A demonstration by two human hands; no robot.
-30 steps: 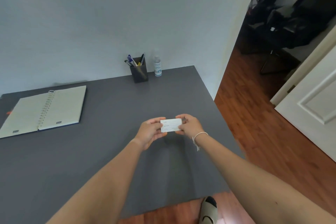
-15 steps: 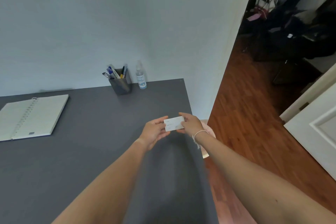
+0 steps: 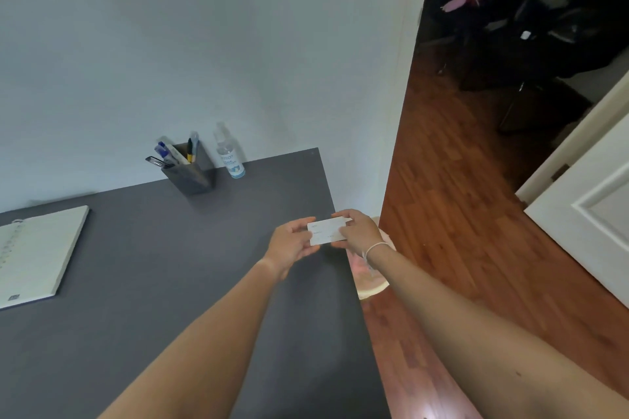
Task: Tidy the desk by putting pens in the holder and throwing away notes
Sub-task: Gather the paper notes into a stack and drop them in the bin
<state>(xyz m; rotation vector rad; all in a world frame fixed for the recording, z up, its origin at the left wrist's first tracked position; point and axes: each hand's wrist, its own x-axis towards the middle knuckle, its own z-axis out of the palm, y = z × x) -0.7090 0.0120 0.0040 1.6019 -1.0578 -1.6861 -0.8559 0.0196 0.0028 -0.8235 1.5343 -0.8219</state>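
Since a second ago, the note [image 3: 327, 231], pinched at its ends by the left hand [image 3: 291, 243] and right hand [image 3: 359, 231], has been carried to the desk [image 3: 170, 265] edge above a pale bin [image 3: 372, 286], so disposal seems imminent.

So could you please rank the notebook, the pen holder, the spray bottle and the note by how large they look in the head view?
1. notebook, though cut off by the frame edge
2. pen holder
3. note and spray bottle: alike, and the note is nearer the camera, so unranked

Notebook [image 3: 37, 255] cropped at left edge
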